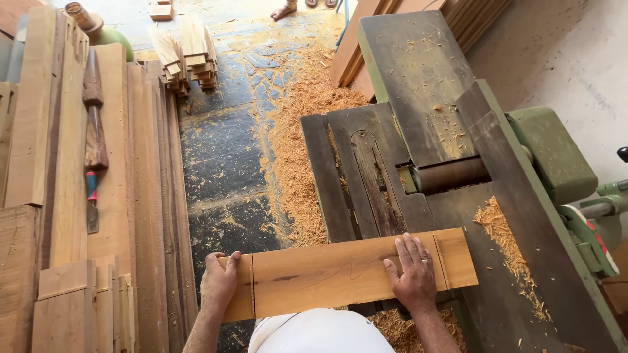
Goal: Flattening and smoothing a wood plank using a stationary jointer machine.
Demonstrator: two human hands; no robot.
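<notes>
With the left hand (219,280) gripping the board's (340,273) left end and the right hand (413,278) flat on top, the board lies crosswise at the jointer table's (523,261) 6 o'clock end; feeding likely requires turning it toward the cutter drum (451,174) at 12 o'clock.

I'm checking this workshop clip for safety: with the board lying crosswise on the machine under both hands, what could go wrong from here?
1. The right hand presses flat on the board not far from the bare roller in the machine's table; a slip might carry fingers toward it.
2. The left hand holds an end that overhangs the table, so the board may tip.
3. Shavings cover the floor and could be slippery underfoot.
</notes>
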